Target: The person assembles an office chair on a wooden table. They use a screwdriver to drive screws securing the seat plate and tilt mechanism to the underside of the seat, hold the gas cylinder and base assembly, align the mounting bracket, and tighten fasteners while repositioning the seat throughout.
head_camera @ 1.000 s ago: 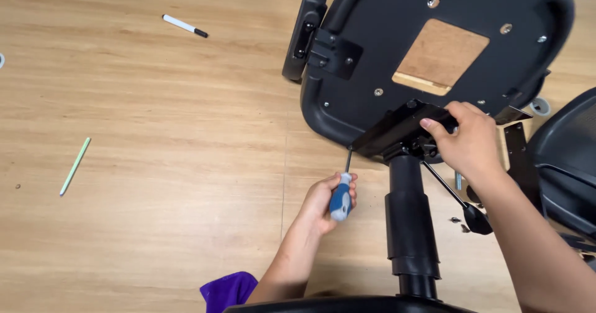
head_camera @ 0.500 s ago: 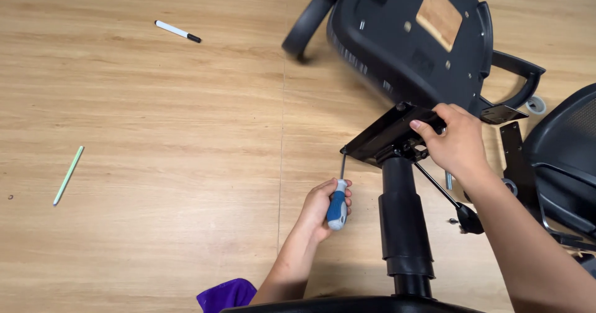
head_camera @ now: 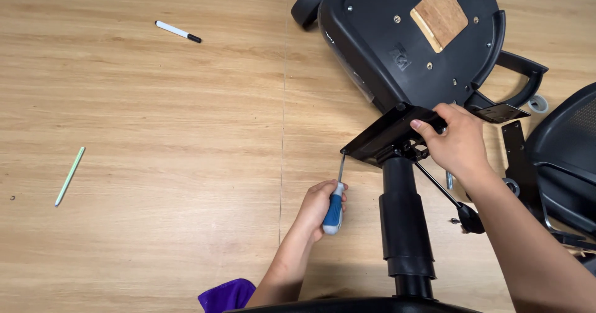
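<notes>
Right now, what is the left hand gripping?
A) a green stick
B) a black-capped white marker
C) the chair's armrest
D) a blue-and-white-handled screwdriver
D: the left hand is closed around the screwdriver, its tip up against the edge of the black metal plate that the right hand steadies.

Matt black plastic seat underside [head_camera: 397,46] – bare wood patch [head_camera: 439,15], smooth wood-grain floor [head_camera: 155,133]

A blue-and-white-handled screwdriver [head_camera: 334,206] is standing nearly upright, its tip touching the black tilted mounting plate [head_camera: 385,136] atop the chair column [head_camera: 405,220].
</notes>
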